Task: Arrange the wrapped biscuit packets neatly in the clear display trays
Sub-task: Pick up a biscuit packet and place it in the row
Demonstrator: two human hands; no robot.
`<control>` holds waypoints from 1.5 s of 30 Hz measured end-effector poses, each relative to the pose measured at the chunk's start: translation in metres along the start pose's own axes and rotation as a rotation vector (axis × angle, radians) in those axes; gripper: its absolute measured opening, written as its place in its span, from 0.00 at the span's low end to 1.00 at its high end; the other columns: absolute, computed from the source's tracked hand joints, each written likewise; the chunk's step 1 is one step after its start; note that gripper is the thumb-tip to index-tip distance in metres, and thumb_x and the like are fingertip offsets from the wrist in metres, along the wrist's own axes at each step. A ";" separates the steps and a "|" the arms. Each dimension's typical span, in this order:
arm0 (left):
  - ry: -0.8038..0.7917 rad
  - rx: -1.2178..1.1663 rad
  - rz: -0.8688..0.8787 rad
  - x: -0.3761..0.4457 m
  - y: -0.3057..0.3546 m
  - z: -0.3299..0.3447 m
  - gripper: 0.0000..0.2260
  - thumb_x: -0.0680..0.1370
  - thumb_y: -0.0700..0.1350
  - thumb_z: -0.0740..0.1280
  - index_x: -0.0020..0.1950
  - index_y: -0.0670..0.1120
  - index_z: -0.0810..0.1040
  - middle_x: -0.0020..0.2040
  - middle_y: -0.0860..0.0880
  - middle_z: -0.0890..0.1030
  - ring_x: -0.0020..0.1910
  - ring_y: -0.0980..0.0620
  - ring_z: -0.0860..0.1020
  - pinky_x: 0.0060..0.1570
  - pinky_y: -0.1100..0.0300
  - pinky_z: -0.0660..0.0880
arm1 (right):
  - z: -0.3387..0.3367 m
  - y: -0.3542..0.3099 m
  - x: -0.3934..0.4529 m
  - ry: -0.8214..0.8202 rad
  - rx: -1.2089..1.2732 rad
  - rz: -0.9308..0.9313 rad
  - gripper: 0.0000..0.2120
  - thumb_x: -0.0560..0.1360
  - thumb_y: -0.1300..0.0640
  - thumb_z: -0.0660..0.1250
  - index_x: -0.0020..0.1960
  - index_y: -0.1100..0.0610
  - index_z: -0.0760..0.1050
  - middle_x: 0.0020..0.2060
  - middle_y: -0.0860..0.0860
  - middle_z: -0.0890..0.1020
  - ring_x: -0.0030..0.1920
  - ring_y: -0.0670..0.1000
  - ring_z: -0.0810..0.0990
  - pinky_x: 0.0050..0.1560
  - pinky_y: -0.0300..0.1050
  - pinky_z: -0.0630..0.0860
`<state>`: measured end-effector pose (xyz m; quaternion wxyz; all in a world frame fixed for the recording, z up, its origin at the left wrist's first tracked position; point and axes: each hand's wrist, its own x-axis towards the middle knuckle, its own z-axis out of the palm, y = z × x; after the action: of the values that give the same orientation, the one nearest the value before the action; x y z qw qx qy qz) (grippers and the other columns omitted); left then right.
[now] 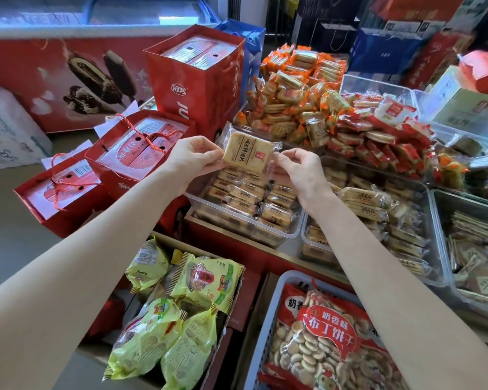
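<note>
The fingertips (219, 154) of the left hand (193, 156) and those of the right hand (299, 164) are pinched on opposite edges of a clear-wrapped biscuit packet (247, 152), which is held face-up above the clear display tray (244, 230). Below it, matching packets are laid in rows. The packet is best kept level, turned to match those rows, and lowered into a gap rather than dropped. Orange-wrapped packets (293, 94) are heaped beyond.
</note>
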<state>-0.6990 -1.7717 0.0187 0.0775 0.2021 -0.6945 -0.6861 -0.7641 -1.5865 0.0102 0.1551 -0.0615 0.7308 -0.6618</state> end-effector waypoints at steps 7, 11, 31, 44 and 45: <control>0.058 0.000 0.011 0.005 -0.002 -0.002 0.07 0.77 0.33 0.65 0.39 0.41 0.75 0.43 0.42 0.78 0.47 0.49 0.80 0.44 0.65 0.80 | 0.003 0.009 -0.007 -0.183 0.164 0.176 0.03 0.73 0.67 0.69 0.46 0.63 0.76 0.39 0.56 0.83 0.40 0.52 0.84 0.43 0.41 0.82; 0.058 0.012 0.033 0.004 -0.005 -0.009 0.07 0.77 0.32 0.64 0.39 0.40 0.75 0.41 0.42 0.78 0.44 0.49 0.80 0.45 0.64 0.80 | 0.007 0.011 -0.003 -0.184 0.323 0.222 0.03 0.74 0.68 0.67 0.43 0.62 0.77 0.32 0.53 0.84 0.34 0.48 0.83 0.35 0.36 0.79; 0.071 0.193 0.033 0.014 -0.040 -0.005 0.09 0.77 0.32 0.64 0.39 0.43 0.76 0.41 0.45 0.79 0.44 0.51 0.80 0.46 0.62 0.80 | 0.013 0.026 0.025 -0.132 0.238 0.186 0.04 0.75 0.59 0.68 0.44 0.60 0.78 0.40 0.53 0.83 0.43 0.49 0.82 0.53 0.46 0.80; 0.047 0.257 0.009 0.042 -0.059 0.004 0.07 0.75 0.36 0.69 0.39 0.46 0.79 0.42 0.46 0.82 0.45 0.50 0.82 0.52 0.54 0.79 | 0.010 0.050 0.048 0.125 0.069 0.213 0.08 0.73 0.70 0.68 0.44 0.58 0.79 0.44 0.57 0.84 0.43 0.54 0.85 0.46 0.46 0.81; 0.049 0.311 0.022 0.044 -0.062 0.003 0.08 0.74 0.36 0.69 0.40 0.48 0.80 0.43 0.46 0.83 0.46 0.50 0.82 0.54 0.53 0.78 | 0.007 0.051 0.054 0.181 -0.021 0.198 0.07 0.73 0.69 0.67 0.44 0.58 0.80 0.43 0.55 0.84 0.42 0.52 0.84 0.44 0.43 0.81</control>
<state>-0.7291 -1.7843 -0.0500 0.0699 0.2208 -0.7925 -0.5642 -0.8067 -1.6034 -0.0487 0.1523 0.0691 0.7513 -0.6384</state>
